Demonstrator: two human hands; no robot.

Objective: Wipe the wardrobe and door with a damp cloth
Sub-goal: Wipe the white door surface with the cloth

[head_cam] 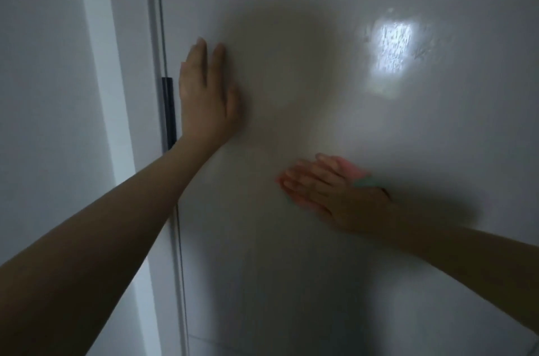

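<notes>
With my left hand flat on the door and my right hand pressing the cloth flat, the cloth may slip from under my fingers.

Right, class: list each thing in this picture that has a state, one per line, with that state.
Left hand: open, flat against the panel.
Right hand: open, straight fingers pressing the cloth to the panel.
Cloth: pink and green, pinned flat under the right hand.
Panel: white, glossy, with a streaky bright patch at upper right.
Hinge: dark, on the panel's left edge.
</notes>
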